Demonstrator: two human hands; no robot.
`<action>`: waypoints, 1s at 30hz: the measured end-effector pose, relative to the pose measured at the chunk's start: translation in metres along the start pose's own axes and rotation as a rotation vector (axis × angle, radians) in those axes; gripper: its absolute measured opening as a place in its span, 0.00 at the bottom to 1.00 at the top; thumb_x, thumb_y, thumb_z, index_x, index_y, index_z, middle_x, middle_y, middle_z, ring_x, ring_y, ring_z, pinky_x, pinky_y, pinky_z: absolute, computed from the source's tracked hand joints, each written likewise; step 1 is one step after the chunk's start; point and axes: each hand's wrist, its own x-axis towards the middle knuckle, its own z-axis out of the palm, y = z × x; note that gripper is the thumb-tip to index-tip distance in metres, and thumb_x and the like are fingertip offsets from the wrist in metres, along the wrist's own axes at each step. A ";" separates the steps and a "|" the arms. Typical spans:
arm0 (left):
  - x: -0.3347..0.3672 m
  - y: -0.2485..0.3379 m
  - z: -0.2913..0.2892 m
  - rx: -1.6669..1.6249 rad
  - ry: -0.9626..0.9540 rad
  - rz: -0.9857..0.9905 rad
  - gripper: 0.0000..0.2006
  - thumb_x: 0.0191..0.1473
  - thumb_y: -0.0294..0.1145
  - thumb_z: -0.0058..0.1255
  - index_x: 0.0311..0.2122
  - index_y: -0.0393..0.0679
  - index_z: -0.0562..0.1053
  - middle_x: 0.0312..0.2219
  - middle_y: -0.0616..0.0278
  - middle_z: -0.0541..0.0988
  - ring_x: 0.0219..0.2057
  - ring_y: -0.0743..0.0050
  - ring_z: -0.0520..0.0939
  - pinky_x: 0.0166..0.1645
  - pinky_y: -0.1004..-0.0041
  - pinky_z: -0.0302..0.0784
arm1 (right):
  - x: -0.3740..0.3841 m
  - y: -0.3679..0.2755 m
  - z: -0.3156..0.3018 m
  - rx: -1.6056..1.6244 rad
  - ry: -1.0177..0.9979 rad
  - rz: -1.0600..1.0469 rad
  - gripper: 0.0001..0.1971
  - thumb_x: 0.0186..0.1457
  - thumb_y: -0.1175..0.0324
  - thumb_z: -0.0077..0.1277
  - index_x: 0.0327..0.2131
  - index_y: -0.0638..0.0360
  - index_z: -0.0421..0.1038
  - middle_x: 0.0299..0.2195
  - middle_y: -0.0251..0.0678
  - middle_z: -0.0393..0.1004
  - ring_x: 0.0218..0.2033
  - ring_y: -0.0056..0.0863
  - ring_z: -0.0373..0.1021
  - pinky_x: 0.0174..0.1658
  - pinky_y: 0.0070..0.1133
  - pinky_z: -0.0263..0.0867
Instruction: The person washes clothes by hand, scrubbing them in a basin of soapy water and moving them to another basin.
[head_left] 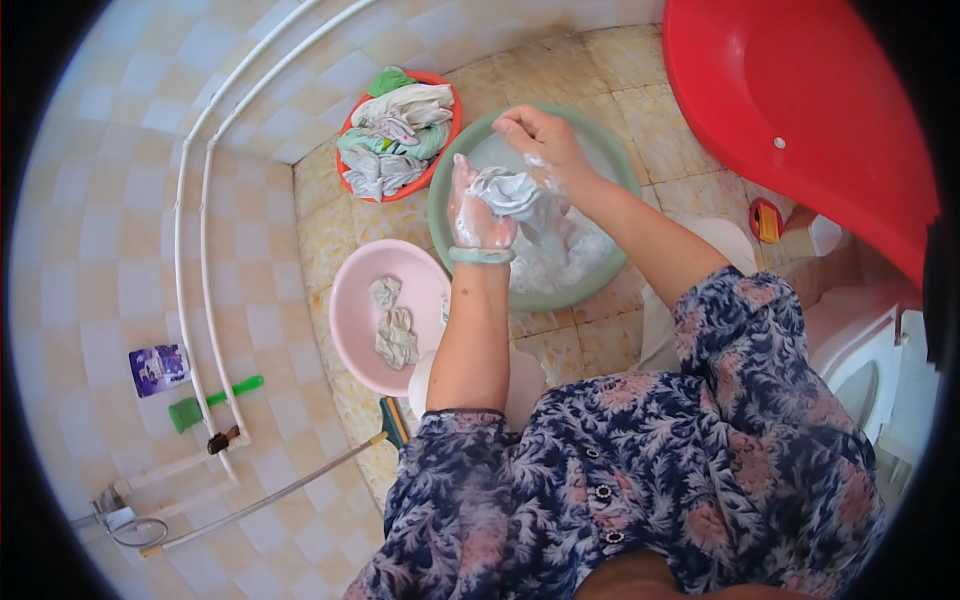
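A wet white-grey cloth (520, 197) with suds on it hangs over a green basin (437, 222) of foamy water (560, 255). My left hand (480, 212), soapy and wearing a pale green bangle (481, 256), grips the cloth at its left side; the cloth partly covers the fingers. Above and to the right, my right hand (548, 145) is curled over the basin's far part, with foam near its wrist. Its palm faces away from view, so whether anything is inside it is hidden. The cloth's lower end trails down toward the suds.
Behind the basin's left side stands a red-orange tub (458, 112) heaped with laundry (395, 140). A pink basin (350, 340) holding small pale cloths (397, 338) is nearer. A large red tub (780, 80) fills the far right. A squeegee mop (393, 425) leans at left, near wall pipes (181, 220).
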 end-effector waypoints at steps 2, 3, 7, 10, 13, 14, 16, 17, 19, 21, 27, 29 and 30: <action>0.006 -0.010 0.020 0.067 0.170 0.032 0.21 0.55 0.50 0.37 0.45 0.43 0.64 0.38 0.55 0.72 0.41 0.61 0.73 0.45 0.62 0.70 | -0.004 0.002 -0.006 0.108 -0.082 -0.007 0.07 0.53 0.70 0.45 0.32 0.63 0.69 0.23 0.24 0.68 0.24 0.09 0.60 0.28 0.12 0.59; 0.006 -0.012 0.030 0.140 0.346 0.068 0.23 0.55 0.51 0.37 0.46 0.41 0.63 0.40 0.54 0.71 0.42 0.59 0.73 0.46 0.62 0.70 | -0.009 0.001 -0.006 0.107 -0.088 -0.009 0.07 0.53 0.70 0.45 0.32 0.63 0.69 0.23 0.24 0.68 0.24 0.09 0.60 0.28 0.12 0.59; 0.000 0.001 0.028 0.087 0.298 0.097 0.25 0.54 0.53 0.36 0.45 0.39 0.62 0.41 0.51 0.69 0.41 0.57 0.73 0.46 0.60 0.70 | -0.016 0.001 -0.005 0.141 -0.354 0.060 0.06 0.53 0.71 0.46 0.31 0.64 0.68 0.25 0.26 0.69 0.26 0.11 0.62 0.30 0.12 0.60; -0.004 -0.006 0.065 0.123 0.401 0.167 0.19 0.55 0.52 0.37 0.26 0.45 0.61 0.21 0.65 0.66 0.25 0.73 0.71 0.30 0.71 0.72 | -0.016 0.003 -0.015 0.066 -0.437 0.084 0.05 0.52 0.72 0.47 0.30 0.64 0.69 0.25 0.27 0.69 0.27 0.12 0.63 0.32 0.13 0.60; -0.003 -0.001 0.048 0.103 0.369 0.158 0.18 0.55 0.52 0.39 0.27 0.46 0.61 0.22 0.66 0.65 0.25 0.74 0.70 0.30 0.73 0.70 | -0.018 -0.010 -0.015 -0.002 -0.531 0.076 0.05 0.50 0.71 0.49 0.29 0.63 0.69 0.26 0.27 0.70 0.27 0.13 0.64 0.33 0.15 0.61; -0.002 0.001 0.043 0.103 0.372 0.160 0.18 0.55 0.52 0.39 0.27 0.46 0.61 0.22 0.66 0.65 0.25 0.74 0.70 0.30 0.73 0.70 | -0.020 -0.013 -0.014 -0.053 -0.579 0.067 0.05 0.50 0.71 0.49 0.29 0.63 0.69 0.26 0.27 0.71 0.28 0.13 0.64 0.34 0.16 0.62; -0.001 0.002 0.037 0.204 0.409 0.268 0.19 0.53 0.52 0.41 0.36 0.45 0.64 0.27 0.59 0.70 0.30 0.65 0.74 0.35 0.64 0.72 | -0.022 -0.013 -0.012 -0.082 -0.574 0.019 0.05 0.48 0.71 0.50 0.29 0.63 0.69 0.26 0.29 0.71 0.27 0.16 0.65 0.33 0.17 0.62; 0.000 0.002 0.036 0.203 0.410 0.267 0.19 0.53 0.52 0.41 0.36 0.45 0.64 0.27 0.59 0.70 0.30 0.65 0.74 0.35 0.64 0.72 | -0.023 -0.013 -0.012 -0.114 -0.567 -0.031 0.06 0.47 0.72 0.51 0.29 0.63 0.69 0.26 0.32 0.72 0.27 0.18 0.66 0.32 0.18 0.63; 0.001 0.003 0.036 0.252 0.481 0.237 0.18 0.52 0.53 0.42 0.32 0.48 0.63 0.23 0.65 0.68 0.25 0.71 0.72 0.29 0.70 0.71 | -0.030 -0.020 -0.012 -0.285 -0.543 -0.156 0.06 0.45 0.70 0.50 0.28 0.62 0.69 0.26 0.36 0.72 0.28 0.25 0.68 0.33 0.21 0.63; 0.001 0.001 0.038 0.247 0.483 0.255 0.17 0.52 0.53 0.42 0.31 0.49 0.62 0.22 0.66 0.67 0.24 0.73 0.71 0.28 0.71 0.70 | -0.032 -0.022 -0.011 -0.454 -0.514 -0.282 0.07 0.44 0.69 0.49 0.27 0.62 0.70 0.27 0.40 0.72 0.29 0.32 0.70 0.33 0.24 0.64; 0.000 0.002 0.043 0.239 0.442 0.298 0.17 0.53 0.52 0.42 0.26 0.49 0.62 0.19 0.68 0.65 0.22 0.76 0.70 0.26 0.72 0.69 | -0.030 -0.021 -0.012 -0.441 -0.421 -0.178 0.06 0.44 0.70 0.47 0.28 0.61 0.68 0.25 0.43 0.71 0.27 0.38 0.68 0.31 0.27 0.64; -0.001 -0.001 0.053 0.272 0.470 0.299 0.18 0.53 0.52 0.42 0.24 0.48 0.62 0.18 0.68 0.65 0.22 0.76 0.70 0.26 0.72 0.69 | -0.026 -0.014 -0.014 -0.370 -0.304 -0.193 0.06 0.45 0.70 0.46 0.29 0.60 0.68 0.24 0.42 0.71 0.25 0.34 0.68 0.29 0.25 0.63; -0.002 -0.004 0.058 0.317 0.495 0.285 0.18 0.54 0.50 0.41 0.23 0.47 0.62 0.18 0.68 0.64 0.21 0.78 0.68 0.26 0.75 0.67 | -0.023 -0.008 -0.014 -0.371 -0.301 -0.193 0.06 0.45 0.70 0.46 0.29 0.60 0.68 0.24 0.42 0.71 0.25 0.34 0.68 0.29 0.25 0.63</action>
